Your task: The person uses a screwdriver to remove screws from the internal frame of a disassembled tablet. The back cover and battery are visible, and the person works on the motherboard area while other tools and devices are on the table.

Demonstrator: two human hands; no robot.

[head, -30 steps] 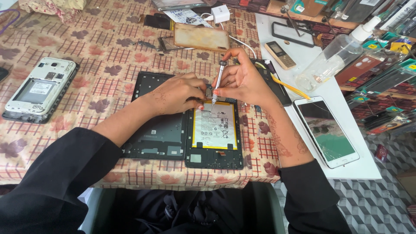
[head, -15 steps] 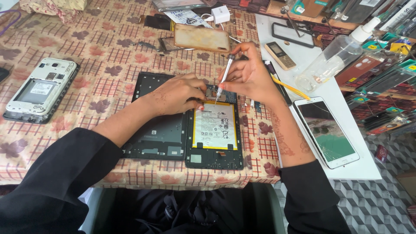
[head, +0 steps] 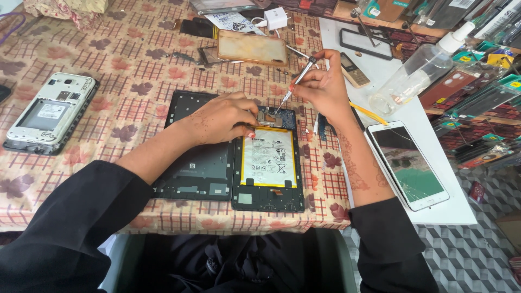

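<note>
An opened tablet (head: pixel 269 202) lies on the patterned tablecloth with its white battery (head: pixel 269 161) showing. Its black back cover (head: pixel 198 171) lies beside it on the left. My left hand (head: pixel 222 116) rests on the tablet's upper left corner, fingers curled and pressing on the frame. My right hand (head: pixel 324 84) grips a thin screwdriver (head: pixel 296 82), tilted, with its tip down on the circuit board (head: pixel 275 115) at the tablet's top end.
An opened white phone (head: pixel 50 111) lies at the left. A phone with a cracked screen (head: pixel 406 164) sits on a white board at the right, with a clear spray bottle (head: pixel 417 70) and a small keypad phone (head: pixel 355 70). A tan phone case (head: pixel 252 48) lies behind.
My right hand has tilted the screwdriver and shifted slightly up and right, with the tip staying at the tablet's top. My left hand has hardly moved.
</note>
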